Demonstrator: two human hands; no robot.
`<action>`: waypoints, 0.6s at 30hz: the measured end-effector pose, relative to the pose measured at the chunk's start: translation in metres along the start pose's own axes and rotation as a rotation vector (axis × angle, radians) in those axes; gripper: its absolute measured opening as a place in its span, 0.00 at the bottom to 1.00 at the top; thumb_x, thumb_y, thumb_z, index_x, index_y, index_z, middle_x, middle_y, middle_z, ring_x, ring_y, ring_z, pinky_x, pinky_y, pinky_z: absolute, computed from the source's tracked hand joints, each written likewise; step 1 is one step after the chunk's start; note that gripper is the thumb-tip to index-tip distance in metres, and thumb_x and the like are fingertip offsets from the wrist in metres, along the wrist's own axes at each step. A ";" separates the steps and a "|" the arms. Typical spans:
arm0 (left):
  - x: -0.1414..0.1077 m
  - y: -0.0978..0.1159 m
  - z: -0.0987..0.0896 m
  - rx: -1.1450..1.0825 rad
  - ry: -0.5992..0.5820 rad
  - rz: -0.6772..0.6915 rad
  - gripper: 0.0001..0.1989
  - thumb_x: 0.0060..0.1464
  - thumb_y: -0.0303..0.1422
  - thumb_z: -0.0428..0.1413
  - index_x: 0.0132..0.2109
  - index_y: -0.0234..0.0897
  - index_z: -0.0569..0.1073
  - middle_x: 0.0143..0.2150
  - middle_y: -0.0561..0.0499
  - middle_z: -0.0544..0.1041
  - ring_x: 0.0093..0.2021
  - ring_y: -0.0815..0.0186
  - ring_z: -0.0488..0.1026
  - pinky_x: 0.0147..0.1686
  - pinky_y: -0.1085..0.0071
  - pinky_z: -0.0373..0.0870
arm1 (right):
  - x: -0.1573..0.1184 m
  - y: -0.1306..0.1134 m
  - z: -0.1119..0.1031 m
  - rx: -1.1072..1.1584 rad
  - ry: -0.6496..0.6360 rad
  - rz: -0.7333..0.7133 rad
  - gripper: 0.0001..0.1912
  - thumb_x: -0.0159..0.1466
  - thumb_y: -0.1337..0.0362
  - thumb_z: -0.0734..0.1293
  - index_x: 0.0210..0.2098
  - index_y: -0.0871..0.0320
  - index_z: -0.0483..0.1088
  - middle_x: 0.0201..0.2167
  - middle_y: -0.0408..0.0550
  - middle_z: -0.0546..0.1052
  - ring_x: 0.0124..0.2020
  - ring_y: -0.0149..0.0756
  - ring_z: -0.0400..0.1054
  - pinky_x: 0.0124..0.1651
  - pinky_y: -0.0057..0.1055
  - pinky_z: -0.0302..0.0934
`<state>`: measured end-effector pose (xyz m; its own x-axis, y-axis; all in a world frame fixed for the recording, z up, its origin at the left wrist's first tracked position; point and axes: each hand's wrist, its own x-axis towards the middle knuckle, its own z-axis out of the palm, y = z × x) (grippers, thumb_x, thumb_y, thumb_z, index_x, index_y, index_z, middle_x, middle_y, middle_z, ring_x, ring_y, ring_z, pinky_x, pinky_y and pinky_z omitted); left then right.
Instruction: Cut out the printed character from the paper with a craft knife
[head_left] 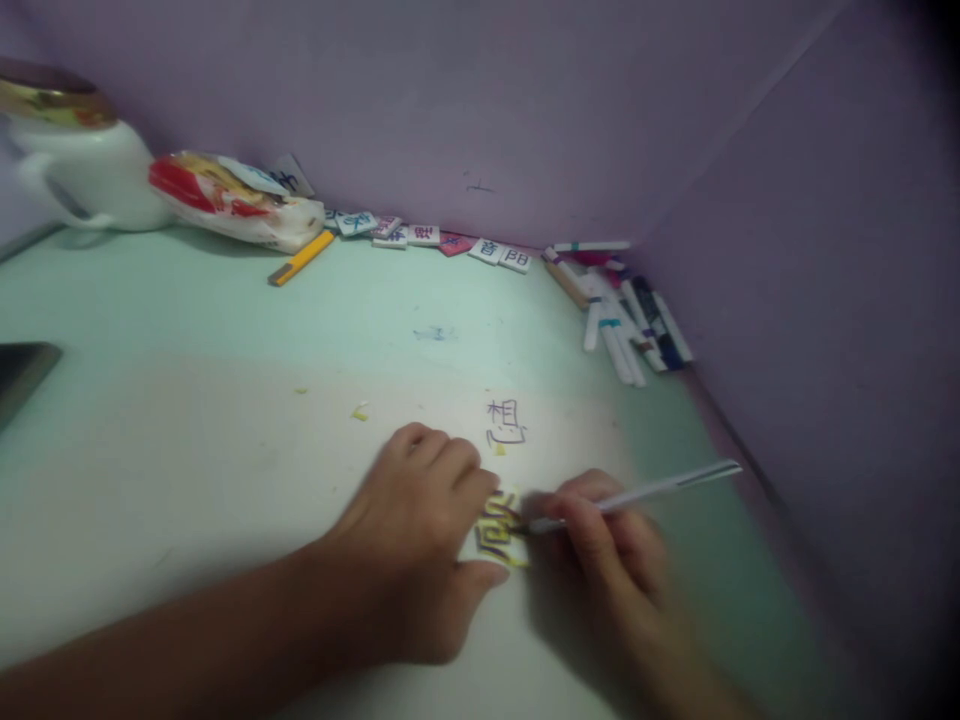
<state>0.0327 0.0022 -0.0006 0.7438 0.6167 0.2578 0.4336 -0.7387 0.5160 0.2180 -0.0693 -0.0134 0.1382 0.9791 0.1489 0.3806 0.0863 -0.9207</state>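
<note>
A small white card bears a Chinese character in yellow and dark strokes. My left hand lies over its left side, with the thumb at the near edge and the bent fingers at the far edge. From the right, my right hand grips a slim pen between thumb and fingers. Its dark tip is on or just over the card's right part; blur hides exact contact. A purple character is drawn on the pale surface beyond the card.
Small yellow scraps dot the table. Along the wall lie several lettered cards, a yellow cutter-like tool, a snack packet and a white mug. Markers are heaped at right; a dark flat object sits at left.
</note>
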 end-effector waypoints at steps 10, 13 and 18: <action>0.001 -0.001 0.000 0.003 0.002 -0.003 0.13 0.47 0.32 0.58 0.41 0.33 0.71 0.39 0.44 0.69 0.39 0.56 0.62 0.45 0.54 0.60 | -0.006 0.008 0.002 0.144 0.038 0.103 0.12 0.71 0.59 0.59 0.33 0.52 0.69 0.24 0.38 0.66 0.24 0.29 0.59 0.26 0.26 0.53; 0.001 -0.001 -0.001 0.007 -0.003 -0.005 0.13 0.47 0.32 0.58 0.41 0.33 0.71 0.39 0.44 0.69 0.39 0.56 0.62 0.45 0.54 0.60 | -0.005 0.008 0.002 0.143 0.020 0.067 0.12 0.72 0.60 0.58 0.34 0.52 0.69 0.27 0.39 0.68 0.27 0.29 0.62 0.28 0.25 0.55; 0.001 0.000 -0.001 0.016 -0.004 -0.010 0.13 0.47 0.33 0.58 0.41 0.34 0.71 0.39 0.44 0.69 0.39 0.56 0.62 0.45 0.54 0.60 | -0.003 0.002 0.001 0.049 0.004 -0.019 0.11 0.72 0.62 0.57 0.35 0.50 0.69 0.28 0.38 0.70 0.28 0.28 0.64 0.29 0.23 0.56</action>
<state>0.0327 0.0032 0.0003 0.7410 0.6234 0.2495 0.4492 -0.7364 0.5058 0.2172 -0.0722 -0.0160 0.1345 0.9765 0.1682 0.3379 0.1144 -0.9342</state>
